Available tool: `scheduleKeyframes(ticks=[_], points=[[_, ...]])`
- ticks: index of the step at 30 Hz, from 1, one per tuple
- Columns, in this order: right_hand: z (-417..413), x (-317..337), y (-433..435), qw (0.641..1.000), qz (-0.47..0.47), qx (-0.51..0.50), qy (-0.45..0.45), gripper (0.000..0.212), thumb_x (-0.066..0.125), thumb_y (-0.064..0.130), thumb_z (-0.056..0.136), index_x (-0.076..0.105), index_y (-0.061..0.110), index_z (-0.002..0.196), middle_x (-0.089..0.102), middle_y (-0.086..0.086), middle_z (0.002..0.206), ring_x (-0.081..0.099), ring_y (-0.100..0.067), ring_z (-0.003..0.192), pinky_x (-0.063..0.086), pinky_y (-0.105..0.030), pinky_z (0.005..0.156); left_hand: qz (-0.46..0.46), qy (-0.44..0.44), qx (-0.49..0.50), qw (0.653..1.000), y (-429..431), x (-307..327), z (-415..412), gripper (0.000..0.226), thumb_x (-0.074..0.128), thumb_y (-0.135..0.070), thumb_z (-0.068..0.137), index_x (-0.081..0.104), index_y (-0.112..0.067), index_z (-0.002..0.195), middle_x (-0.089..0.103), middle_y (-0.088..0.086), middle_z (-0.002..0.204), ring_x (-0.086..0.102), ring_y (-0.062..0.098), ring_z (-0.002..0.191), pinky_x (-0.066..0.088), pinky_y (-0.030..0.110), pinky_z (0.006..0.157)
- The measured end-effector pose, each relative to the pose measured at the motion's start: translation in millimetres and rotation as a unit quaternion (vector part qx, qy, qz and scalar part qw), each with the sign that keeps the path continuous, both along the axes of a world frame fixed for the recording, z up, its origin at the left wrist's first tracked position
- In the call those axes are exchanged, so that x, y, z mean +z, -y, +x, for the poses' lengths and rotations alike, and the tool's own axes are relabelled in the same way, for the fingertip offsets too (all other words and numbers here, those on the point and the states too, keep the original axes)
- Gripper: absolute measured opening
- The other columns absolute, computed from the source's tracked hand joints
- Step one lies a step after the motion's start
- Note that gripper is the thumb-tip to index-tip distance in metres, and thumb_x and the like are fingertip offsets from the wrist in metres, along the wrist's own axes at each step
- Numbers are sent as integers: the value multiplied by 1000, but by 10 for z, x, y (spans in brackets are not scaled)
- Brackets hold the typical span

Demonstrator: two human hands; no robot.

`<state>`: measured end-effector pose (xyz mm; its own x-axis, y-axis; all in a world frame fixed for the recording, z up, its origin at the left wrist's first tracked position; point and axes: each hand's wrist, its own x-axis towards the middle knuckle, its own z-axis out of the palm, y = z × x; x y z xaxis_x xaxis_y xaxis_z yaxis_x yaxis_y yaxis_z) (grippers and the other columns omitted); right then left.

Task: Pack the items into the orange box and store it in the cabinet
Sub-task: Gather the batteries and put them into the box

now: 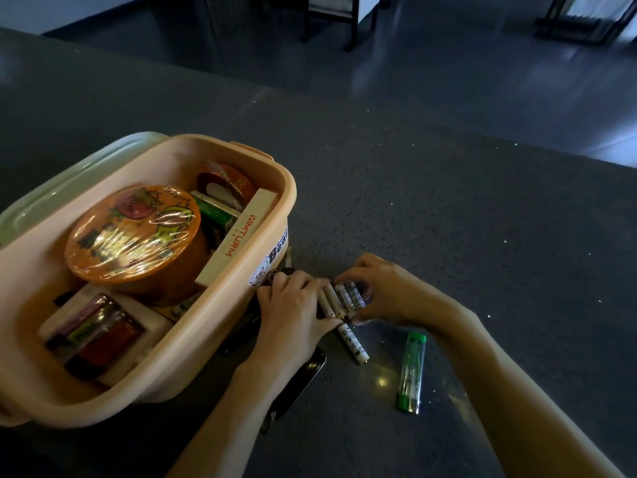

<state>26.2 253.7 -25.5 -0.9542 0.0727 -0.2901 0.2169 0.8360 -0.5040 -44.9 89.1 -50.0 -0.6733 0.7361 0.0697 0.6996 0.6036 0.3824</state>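
The orange box (pixel 241 305) stands open on the dark counter at left, holding a round orange tub (pixel 132 232), a long cream carton (pixel 238 236), a tape roll (pixel 225 182) and small packs. Just right of the box, my left hand (pixel 293 305) and my right hand (pixel 382 291) press from both sides on a row of several white batteries (pixel 341 300) lying on the counter. One more white battery (pixel 353 343) lies loose below them. A green lighter (pixel 412 370) lies further right. Keys (pixel 275 274) peek out under my left hand.
The box's pale lid (pixel 69 177) rests behind it at left. A black folding knife or similar dark tool (pixel 296 381) lies under my left forearm. Beyond the counter's far edge are a dark floor and chair legs (pixel 344 25).
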Motion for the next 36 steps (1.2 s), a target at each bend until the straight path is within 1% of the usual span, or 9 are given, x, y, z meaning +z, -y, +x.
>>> scheduleKeyframes(ticks=[7, 11, 14, 17, 22, 27, 31, 33, 36], points=[[96, 59, -41, 999, 17, -42, -21, 62, 75, 35, 71, 47, 33, 126, 39, 8, 115, 39, -4, 94, 29, -10, 68, 55, 27, -16, 998, 70, 132, 39, 49, 66, -48, 72, 53, -35, 117, 47, -13, 109, 35, 7, 104, 9, 25, 79], [126, 328, -74, 994, 20, -83, -63, 61, 74, 45, 67, 50, 33, 122, 41, 11, 107, 42, -1, 82, 30, -11, 64, 116, 32, -24, 992, 117, 438, 92, 50, 70, -43, 71, 56, -30, 117, 42, -17, 102, 33, 0, 100, 19, 26, 84], [99, 651, -13, 987, 24, -106, -118, 63, 70, 55, 62, 52, 34, 119, 44, 13, 101, 47, 1, 79, 33, -12, 62, 165, 4, -38, 986, 246, 814, 166, 54, 69, -41, 68, 59, -23, 117, 50, -12, 104, 33, -2, 98, 31, 12, 81], [31, 1017, 159, 979, 26, -109, -172, 68, 62, 62, 55, 51, 35, 117, 41, 18, 96, 49, -1, 81, 36, -13, 62, 166, 2, -71, 984, 512, 1226, 149, 59, 61, -46, 64, 57, -27, 120, 45, -17, 105, 34, -5, 96, 27, 1, 85], [-85, 1472, 645, 970, 36, -66, -231, 68, 61, 59, 55, 52, 34, 118, 43, 16, 100, 48, 3, 82, 36, -10, 64, 159, -39, -67, 984, 1082, 1751, -182, 61, 66, -53, 59, 56, -36, 116, 52, -18, 105, 42, 1, 94, 35, 18, 81], [-436, 1480, 1250, 977, 44, 0, -207, 59, 70, 48, 67, 51, 32, 121, 42, 15, 108, 40, 5, 86, 30, -5, 71, 150, -34, -56, 986, 1518, 1840, -690, 58, 55, -58, 53, 47, -51, 110, 48, -25, 103, 40, -10, 92, 33, 16, 72], [-717, 1293, 1636, 988, 49, -15, -149, 56, 70, 43, 72, 51, 29, 123, 42, 11, 118, 39, -6, 101, 30, -28, 93, 141, -5, -104, 985, 1734, 1770, -1075, 59, 60, -54, 54, 46, -49, 110, 45, -28, 103, 40, -8, 91, 33, 11, 74], [-806, 1192, 1746, 992, 79, -35, -97, 55, 68, 48, 72, 49, 33, 122, 44, 11, 114, 38, -9, 105, 25, -33, 92, 134, 1, -135, 982, 1789, 1722, -1251, 60, 71, -44, 57, 48, -45, 112, 45, -26, 104, 39, -3, 95, 31, 6, 80], [-848, 1084, 1864, 989, 117, -76, -37, 51, 68, 50, 71, 50, 36, 116, 45, 10, 108, 36, -14, 107, 24, -36, 90, 117, 13, -184, 976, 1812, 1622, -1434, 61, 73, -36, 61, 50, -40, 117, 45, -25, 105, 38, 0, 98, 30, 8, 84]])
